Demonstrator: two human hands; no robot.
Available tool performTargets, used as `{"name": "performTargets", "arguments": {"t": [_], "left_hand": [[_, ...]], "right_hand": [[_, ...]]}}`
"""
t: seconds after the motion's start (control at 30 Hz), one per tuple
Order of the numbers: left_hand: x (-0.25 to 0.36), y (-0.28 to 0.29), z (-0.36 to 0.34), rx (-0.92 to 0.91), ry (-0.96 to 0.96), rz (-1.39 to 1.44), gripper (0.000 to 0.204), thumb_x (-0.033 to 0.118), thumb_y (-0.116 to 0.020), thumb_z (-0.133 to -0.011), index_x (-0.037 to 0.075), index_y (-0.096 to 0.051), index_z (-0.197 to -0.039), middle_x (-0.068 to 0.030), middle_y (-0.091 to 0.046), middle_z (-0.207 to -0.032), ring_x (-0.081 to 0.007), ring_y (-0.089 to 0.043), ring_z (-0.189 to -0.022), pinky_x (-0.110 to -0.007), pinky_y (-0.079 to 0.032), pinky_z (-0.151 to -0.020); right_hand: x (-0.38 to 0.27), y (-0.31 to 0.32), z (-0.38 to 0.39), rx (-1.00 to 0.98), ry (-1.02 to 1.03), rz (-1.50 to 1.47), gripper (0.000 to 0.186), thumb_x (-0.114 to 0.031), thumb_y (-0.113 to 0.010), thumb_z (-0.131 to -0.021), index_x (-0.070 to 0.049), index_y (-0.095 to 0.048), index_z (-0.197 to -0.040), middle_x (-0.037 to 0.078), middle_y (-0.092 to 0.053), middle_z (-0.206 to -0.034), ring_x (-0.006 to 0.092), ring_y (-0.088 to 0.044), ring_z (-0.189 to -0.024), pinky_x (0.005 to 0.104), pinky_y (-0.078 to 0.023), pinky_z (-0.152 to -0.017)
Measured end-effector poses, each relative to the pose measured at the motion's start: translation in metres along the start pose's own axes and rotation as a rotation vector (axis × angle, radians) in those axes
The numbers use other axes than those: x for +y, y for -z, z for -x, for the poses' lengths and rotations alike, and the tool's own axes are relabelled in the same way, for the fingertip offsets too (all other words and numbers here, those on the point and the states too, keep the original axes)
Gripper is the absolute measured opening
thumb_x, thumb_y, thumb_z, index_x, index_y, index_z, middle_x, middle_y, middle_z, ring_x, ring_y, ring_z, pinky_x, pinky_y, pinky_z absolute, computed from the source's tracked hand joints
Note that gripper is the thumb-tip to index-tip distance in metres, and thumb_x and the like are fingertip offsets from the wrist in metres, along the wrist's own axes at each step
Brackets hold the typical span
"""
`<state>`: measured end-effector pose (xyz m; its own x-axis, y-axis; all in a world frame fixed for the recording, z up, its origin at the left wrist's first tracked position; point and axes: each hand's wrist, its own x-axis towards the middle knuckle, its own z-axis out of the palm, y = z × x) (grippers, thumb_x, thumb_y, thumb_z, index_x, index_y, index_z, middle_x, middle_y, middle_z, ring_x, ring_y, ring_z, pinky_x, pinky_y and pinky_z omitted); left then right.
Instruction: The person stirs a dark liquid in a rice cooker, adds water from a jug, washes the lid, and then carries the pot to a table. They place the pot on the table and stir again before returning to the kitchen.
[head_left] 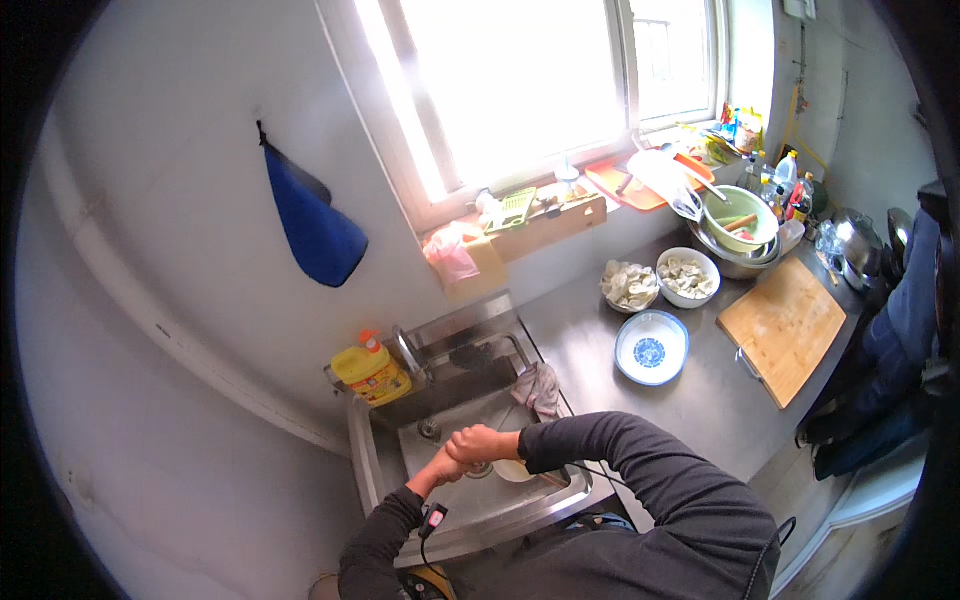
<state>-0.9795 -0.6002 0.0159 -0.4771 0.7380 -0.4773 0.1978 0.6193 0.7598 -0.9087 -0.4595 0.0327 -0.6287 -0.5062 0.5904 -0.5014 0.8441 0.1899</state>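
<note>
Over the steel sink [470,548], my left hand [440,469] and my right hand [474,444] are pressed together with curled fingers. Whatever they may be gripping is hidden between them. Beneath my right wrist, a pale round item [514,471], perhaps a bowl, shows in part in the basin. A greyish-pink cloth [538,389] hangs over the sink's right edge. The metal faucet [409,352] rises at the back left, beside a yellow jug with a red cap [371,374].
Right of the sink, the steel counter [575,325] bears a blue-and-white bowl [651,348], two bowls of pale food [688,278], a green basin [740,220] and a wooden cutting board [784,330]. Bottles [785,175] stand behind. A blue cloth item [312,222] hangs on the wall.
</note>
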Motion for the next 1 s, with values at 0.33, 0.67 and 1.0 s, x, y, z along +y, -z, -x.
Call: {"name": "performTargets", "arguments": {"t": [0.33, 0.67, 1.0], "left_hand": [[0.004, -0.005, -0.014, 0.363, -0.018, -0.665, 0.031, 0.033, -0.062, -0.069, 0.007, -0.064, -0.084, -0.0198, -0.063, -0.082, -0.0361, -0.061, -0.081, -0.044, -0.049, -0.068], [-0.012, -0.012, 0.0, 0.308, -0.222, -1.055, 0.018, 0.025, -0.052, -0.075, 0.011, -0.061, -0.07, -0.013, -0.064, -0.069, -0.0322, -0.064, -0.065, -0.044, -0.05, -0.056], [-0.039, -0.033, 0.007, 0.556, 0.362, -0.469, 0.035, 0.021, -0.062, -0.073, 0.001, -0.052, -0.1, -0.0243, -0.059, -0.096, -0.0419, -0.057, -0.09, -0.046, -0.046, -0.076]], "right_hand": [[0.001, -0.019, 0.001, -0.421, -0.455, -0.339, 0.012, -0.016, -0.057, -0.07, -0.004, -0.059, -0.07, 0.017, -0.064, -0.07, 0.0277, -0.064, -0.062, 0.0388, -0.049, -0.049], [-0.033, -0.038, 0.02, -0.553, -0.854, -0.86, 0.022, -0.019, -0.061, -0.065, 0.002, -0.062, -0.073, 0.023, -0.061, -0.073, 0.0414, -0.059, -0.07, 0.0455, -0.047, -0.063], [-0.039, -0.096, 0.056, -0.516, -1.191, -1.086, 0.052, -0.018, -0.056, -0.078, 0.003, -0.034, -0.12, 0.033, -0.05, -0.111, 0.0405, -0.05, -0.106, 0.0506, -0.039, -0.086]]}}
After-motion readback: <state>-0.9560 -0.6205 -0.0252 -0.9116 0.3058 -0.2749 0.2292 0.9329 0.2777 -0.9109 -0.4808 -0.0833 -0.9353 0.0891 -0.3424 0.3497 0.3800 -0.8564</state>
